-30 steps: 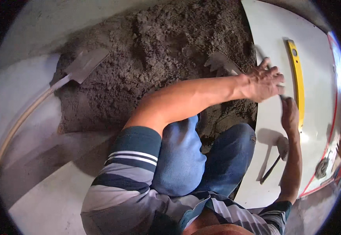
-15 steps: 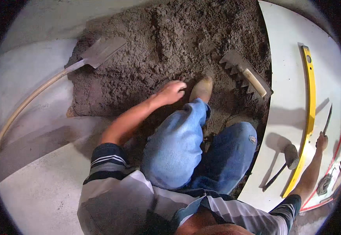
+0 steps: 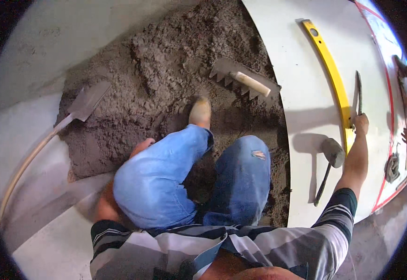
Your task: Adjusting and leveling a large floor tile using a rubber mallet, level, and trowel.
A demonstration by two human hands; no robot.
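My right hand (image 3: pixel 361 124) is closed round a thin dark tool (image 3: pixel 359 88), apparently a trowel seen edge-on, held over a large white tile (image 3: pixel 306 100). Just left of that hand, a yellow spirit level (image 3: pixel 330 67) lies on the tile, its near end partly hidden by my forearm. A mallet with a grey head (image 3: pixel 333 152) and dark handle rests close by. My left hand (image 3: pixel 141 146) is low over dark, crumbly mortar (image 3: pixel 166 51), beyond my bent knee. My leg hides most of it, so its fingers barely show.
A notched trowel with a pale handle (image 3: pixel 252 84) lies on the mortar near the tile. To the left, a shovel (image 3: pixel 89 101) has its blade on the mortar and its long handle over pale flooring (image 3: pixel 26 126). Red lines (image 3: pixel 390 107) mark the tile's far right; a grey cloth-like lump (image 3: pixel 392 168) lies there.
My view has swung right, so the mortar and tools appear farther left. My left hand has drawn back from beside my shoe to behind my knee. My right hand still holds the trowel.
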